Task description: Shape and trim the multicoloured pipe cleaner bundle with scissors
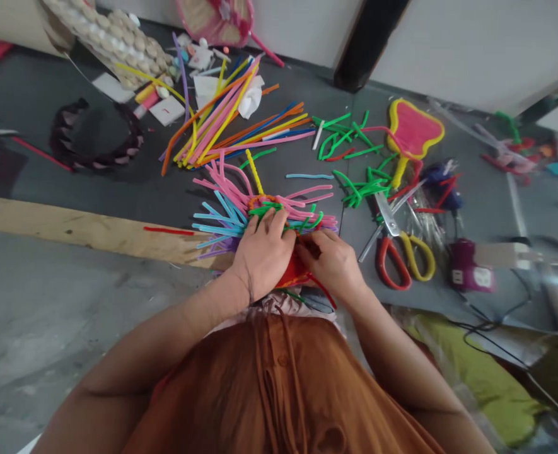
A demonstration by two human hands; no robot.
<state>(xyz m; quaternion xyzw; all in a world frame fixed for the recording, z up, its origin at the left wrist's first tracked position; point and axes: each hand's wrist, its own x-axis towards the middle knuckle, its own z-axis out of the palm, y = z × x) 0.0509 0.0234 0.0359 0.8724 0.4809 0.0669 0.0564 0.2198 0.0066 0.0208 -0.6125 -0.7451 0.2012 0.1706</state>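
My left hand [263,252] lies curled over a fan of pipe cleaners [241,202], pink, blue, purple and green stems spreading out from under my fingers. My right hand [331,260] is pressed close beside it, fingers pinched on red stems [292,275] at the fan's base. Both hands touch the bundle on the dark grey mat [118,183]. What lies beneath my palms is hidden.
A loose pile of coloured pipe cleaners [231,120] lies beyond the fan, with green pieces [354,142] to the right. A pink and yellow hand fan [413,132], red and yellow scissors [401,252], a purple glue gun [468,271], a dark braided ring [94,135] and a wooden plank [80,230] are nearby.
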